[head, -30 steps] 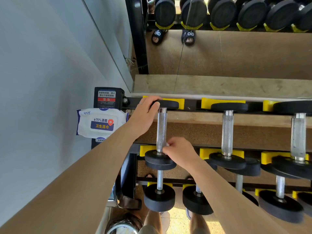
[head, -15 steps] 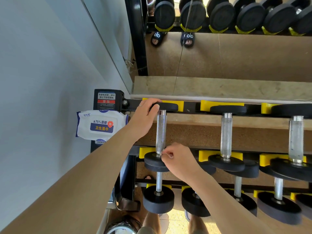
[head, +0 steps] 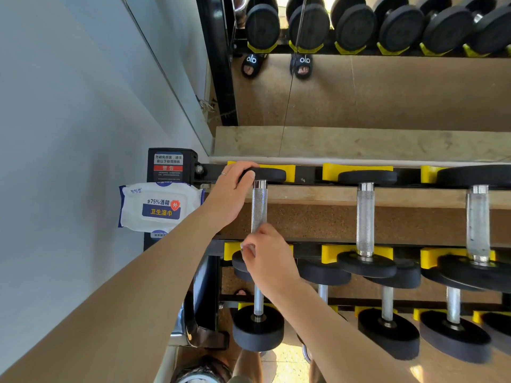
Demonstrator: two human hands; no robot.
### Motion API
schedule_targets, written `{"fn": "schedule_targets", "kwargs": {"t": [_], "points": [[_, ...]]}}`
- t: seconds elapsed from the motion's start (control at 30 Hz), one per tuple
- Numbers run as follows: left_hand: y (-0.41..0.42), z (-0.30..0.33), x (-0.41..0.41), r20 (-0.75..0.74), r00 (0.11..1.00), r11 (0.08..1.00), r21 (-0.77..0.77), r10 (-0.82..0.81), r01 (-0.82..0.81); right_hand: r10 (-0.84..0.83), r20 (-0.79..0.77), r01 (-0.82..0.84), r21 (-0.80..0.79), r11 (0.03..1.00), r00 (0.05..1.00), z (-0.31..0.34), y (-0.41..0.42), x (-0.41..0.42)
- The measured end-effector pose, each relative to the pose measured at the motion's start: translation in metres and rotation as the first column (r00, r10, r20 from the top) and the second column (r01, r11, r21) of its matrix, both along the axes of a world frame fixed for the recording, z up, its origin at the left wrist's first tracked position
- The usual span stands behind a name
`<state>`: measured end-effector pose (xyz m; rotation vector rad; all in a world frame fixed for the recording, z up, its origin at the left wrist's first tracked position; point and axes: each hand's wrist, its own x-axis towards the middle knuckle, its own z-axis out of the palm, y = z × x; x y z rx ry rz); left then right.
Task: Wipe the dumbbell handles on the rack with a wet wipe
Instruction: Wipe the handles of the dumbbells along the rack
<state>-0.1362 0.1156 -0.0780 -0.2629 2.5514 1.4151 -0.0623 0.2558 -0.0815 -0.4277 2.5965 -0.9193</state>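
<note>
Gym corner, pale wall on the left, mirror behind a tiered dumbbell rack (head: 304,175) with yellow cradles. Right hand (head: 269,258) sits at the near end of the leftmost top-tier dumbbell handle (head: 259,208), fingers curled round the knurled steel, thumb side up; something pale shows at the fingertips (head: 247,247), probably the wet wipe (head: 248,246), too small to be sure. Left hand (head: 231,196) is beyond it, cupped over the far black weight head (head: 266,174) of the same dumbbell, steadying it; ring on one finger. Hands apart, one at each end of one dumbbell.

Left of the left hand: wipes pack (head: 161,207) lying on the rack's end post, under a warning label (head: 168,164). Right of the hands: second handle (head: 365,217) and third handle (head: 477,219) on the same tier, no hand on them. Below the right hand: lower-tier handles, also unattended.

Progress, my read: early, first handle in work, every other one left to do.

Versus a second ago: right hand has shifted slightly up the handle from the near weight head and rotated, covering more of the bar's lower end. Left hand holds the same spot. Pack unmoved.
</note>
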Motion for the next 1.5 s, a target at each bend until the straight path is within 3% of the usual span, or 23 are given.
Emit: {"fn": "schedule_targets", "kwargs": {"t": [0.37,0.43,0.47,0.53,0.6,0.67,0.8,0.97,1.07,1.13,1.2,1.27,1.37,1.43,1.5], "points": [[0.002,0.004,0.0,0.006,1.0,1.0,-0.011,0.002,-0.002,-0.013,0.247,-0.016,0.115,0.993,0.969,0.001,0.031,-0.015],[0.001,0.006,-0.001,0.014,1.0,1.0,-0.011,-0.003,0.003,-0.098,0.408,0.067,0.09,0.994,0.908,0.006,0.039,-0.026],[0.001,0.006,-0.001,0.016,1.0,1.0,-0.009,-0.003,0.003,-0.195,0.468,0.183,0.072,0.98,0.862,0.007,0.04,-0.034],[0.001,0.006,-0.001,0.012,1.0,1.0,-0.002,-0.002,0.002,-0.459,0.537,0.532,0.023,0.847,0.708,0.01,0.033,-0.054],[0.001,0.005,0.0,0.013,1.0,1.0,0.007,-0.001,0.001,-0.534,0.685,0.818,-0.161,0.552,0.495,0.013,0.021,-0.07],[0.0,0.003,0.0,0.008,1.0,1.0,0.006,-0.007,0.007,-0.462,0.804,0.916,-0.245,0.316,0.375,0.018,0.006,-0.082],[0.0,0.003,-0.001,0.009,1.0,1.0,0.013,-0.001,0.0,-0.363,0.919,0.98,-0.095,0.176,0.154,0.019,-0.015,-0.093],[0.002,0.004,0.0,0.018,0.999,0.999,0.032,0.032,-0.032,-0.464,0.834,0.947,-0.202,0.249,0.3,0.017,-0.014,-0.093],[0.003,0.005,-0.001,0.024,0.999,0.998,0.042,0.044,-0.045,-0.571,0.635,0.831,-0.225,0.508,0.521,0.015,-0.023,-0.086],[0.002,0.006,-0.002,0.027,0.999,0.999,0.042,0.032,-0.033,-0.569,0.395,0.675,-0.218,0.705,0.721,0.01,-0.034,-0.072],[0.001,0.006,-0.002,0.028,0.999,0.999,0.037,0.02,-0.021,-0.539,0.129,0.554,-0.232,0.8,0.832,0.004,-0.038,-0.057],[0.0,0.006,-0.002,0.029,1.0,0.999,0.038,0.01,-0.011,-0.465,-0.075,0.429,-0.278,0.859,0.882,-0.003,-0.033,-0.051],[-0.001,0.005,-0.003,0.018,1.0,0.999,0.038,0.005,-0.006,-0.201,-0.299,0.153,-0.177,0.972,0.933,-0.011,-0.021,-0.052],[-0.001,0.005,-0.003,0.01,1.0,0.999,0.04,0.009,-0.009,-0.09,-0.34,0.057,-0.105,0.993,0.936,-0.012,-0.014,-0.054],[-0.002,0.005,-0.003,0.008,1.0,0.999,0.034,0.007,-0.008,-0.093,-0.323,0.058,-0.117,0.991,0.942,-0.01,-0.007,-0.054]]}}
